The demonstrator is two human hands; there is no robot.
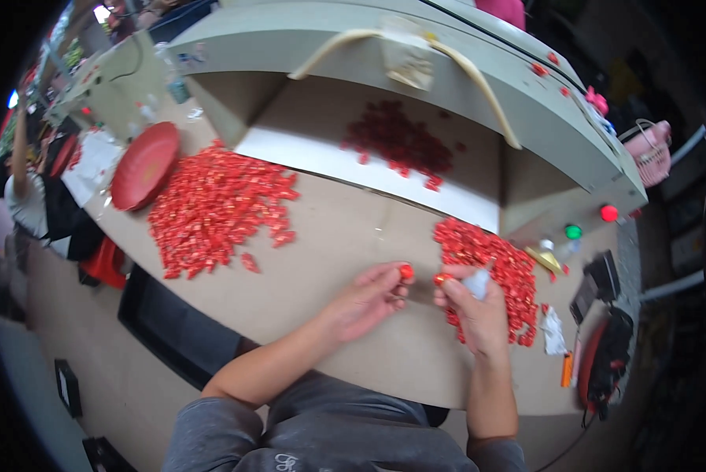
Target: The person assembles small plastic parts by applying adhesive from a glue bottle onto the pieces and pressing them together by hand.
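Observation:
Over the middle of the table, my left hand [364,303] pinches a small shiny red piece [406,272] between thumb and fingers. A short gap to the right, my right hand [479,315] grips a small whitish squeeze bottle [476,282]. At that hand's fingertips is another small red piece [442,279], with an orange-gold glint. Beneath and beyond the right hand spreads a pile of red pieces [514,275]. To the left lies a larger heap of red pieces with gold marks [211,208]. Their exact kind is too small to make out.
Under the pale overhanging shelf [250,47] lie more red pieces [404,138]. A red round tray [144,167] leans beside the left heap. At right are an orange lighter [567,370], white tissue [553,330] and a dark red-black bag [608,358]. Another person [46,208] is at far left.

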